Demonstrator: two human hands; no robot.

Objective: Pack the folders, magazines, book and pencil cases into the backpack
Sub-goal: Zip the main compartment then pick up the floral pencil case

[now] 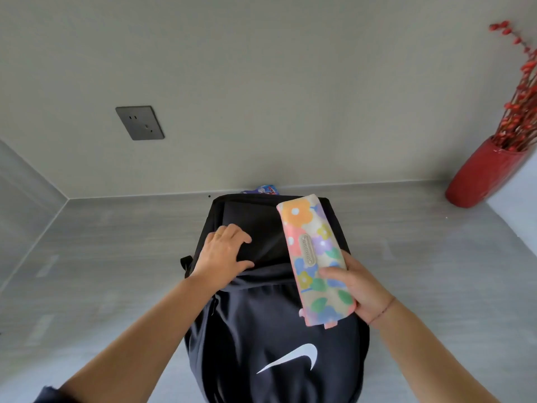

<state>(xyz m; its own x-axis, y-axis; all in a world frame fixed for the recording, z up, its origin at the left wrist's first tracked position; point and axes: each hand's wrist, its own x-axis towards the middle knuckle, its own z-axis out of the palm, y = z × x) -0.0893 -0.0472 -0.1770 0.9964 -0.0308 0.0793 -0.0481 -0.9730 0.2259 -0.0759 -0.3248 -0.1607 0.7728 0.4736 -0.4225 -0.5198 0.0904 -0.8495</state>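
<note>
A black backpack [261, 338] with a white swoosh logo lies on the grey table, its open top towards the wall. My left hand [223, 251] grips the front edge of the opening and holds it apart. My right hand [354, 283] holds a flower-patterned pencil case [315, 257] by its near end, slanted over the right side of the opening. A bit of colourful printed cover [263, 189] sticks up behind the backpack's far edge; what it belongs to is hidden. The inside of the bag is dark.
A red vase [479, 175] with red berry twigs stands at the back right by the wall. A dark wall socket [140, 122] sits on the wall at the left. Grey tabletop [101, 257] extends on both sides of the backpack.
</note>
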